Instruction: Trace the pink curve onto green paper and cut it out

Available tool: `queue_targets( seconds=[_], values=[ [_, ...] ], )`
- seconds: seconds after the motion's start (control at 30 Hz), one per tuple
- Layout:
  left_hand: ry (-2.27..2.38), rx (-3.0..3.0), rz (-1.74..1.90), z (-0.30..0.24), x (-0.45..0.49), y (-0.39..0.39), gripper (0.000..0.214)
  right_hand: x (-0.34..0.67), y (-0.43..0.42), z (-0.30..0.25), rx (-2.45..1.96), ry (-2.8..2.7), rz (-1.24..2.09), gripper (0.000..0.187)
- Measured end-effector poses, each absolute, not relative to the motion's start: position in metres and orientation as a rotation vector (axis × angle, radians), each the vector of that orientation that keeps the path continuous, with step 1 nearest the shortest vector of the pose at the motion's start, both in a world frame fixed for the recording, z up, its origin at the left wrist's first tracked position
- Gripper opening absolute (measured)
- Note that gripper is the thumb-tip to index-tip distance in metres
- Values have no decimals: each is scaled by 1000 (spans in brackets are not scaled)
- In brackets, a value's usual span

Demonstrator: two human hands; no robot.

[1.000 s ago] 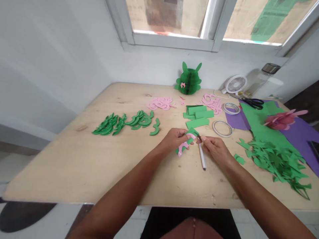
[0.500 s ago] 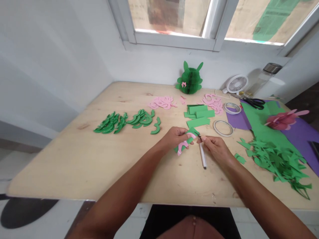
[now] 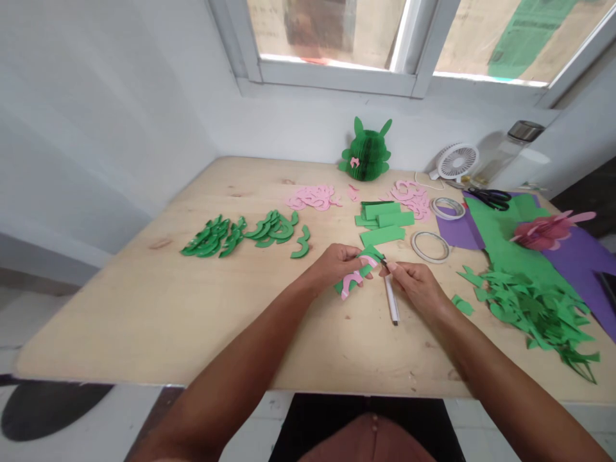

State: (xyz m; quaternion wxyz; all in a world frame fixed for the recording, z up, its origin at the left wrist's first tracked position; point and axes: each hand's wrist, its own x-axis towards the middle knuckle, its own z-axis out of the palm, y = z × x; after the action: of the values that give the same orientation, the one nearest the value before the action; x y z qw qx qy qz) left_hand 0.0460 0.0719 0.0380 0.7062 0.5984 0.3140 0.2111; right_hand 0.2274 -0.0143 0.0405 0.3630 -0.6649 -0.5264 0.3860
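Observation:
My left hand (image 3: pixel 339 262) is closed on a green paper piece (image 3: pixel 368 270), with a pink scalloped paper shape (image 3: pixel 351 280) lying against its face. My right hand (image 3: pixel 414 282) pinches a slim white pen (image 3: pixel 392 301) close to its dark tip, which meets the right edge of the green paper. The pen's lower end points toward me, and my fingers hide part of its length. Just beyond my hands lie folded green paper strips (image 3: pixel 384 236). Left of them is a loose green scalloped cutout (image 3: pixel 301 244).
Green cutouts (image 3: pixel 209 237) and pink cutouts (image 3: pixel 315 197) lie in piles. A green paper figure (image 3: pixel 366 157) stands by the wall. To the right are tape rolls (image 3: pixel 430 248), scissors (image 3: pixel 491 198), a small fan (image 3: pixel 457 162), a bottle (image 3: pixel 500 157) and green scraps (image 3: pixel 539 314).
Almost nothing differs. The paper in my left hand has shifted very slightly, and the pen tip stays at its edge.

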Motion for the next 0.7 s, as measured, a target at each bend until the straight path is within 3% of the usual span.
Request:
queue_targets(
  seconds=[0.7],
  values=[
    [695, 1328, 393, 41, 42, 75, 34, 229, -13, 37, -1738, -1405, 950, 53]
  ],
)
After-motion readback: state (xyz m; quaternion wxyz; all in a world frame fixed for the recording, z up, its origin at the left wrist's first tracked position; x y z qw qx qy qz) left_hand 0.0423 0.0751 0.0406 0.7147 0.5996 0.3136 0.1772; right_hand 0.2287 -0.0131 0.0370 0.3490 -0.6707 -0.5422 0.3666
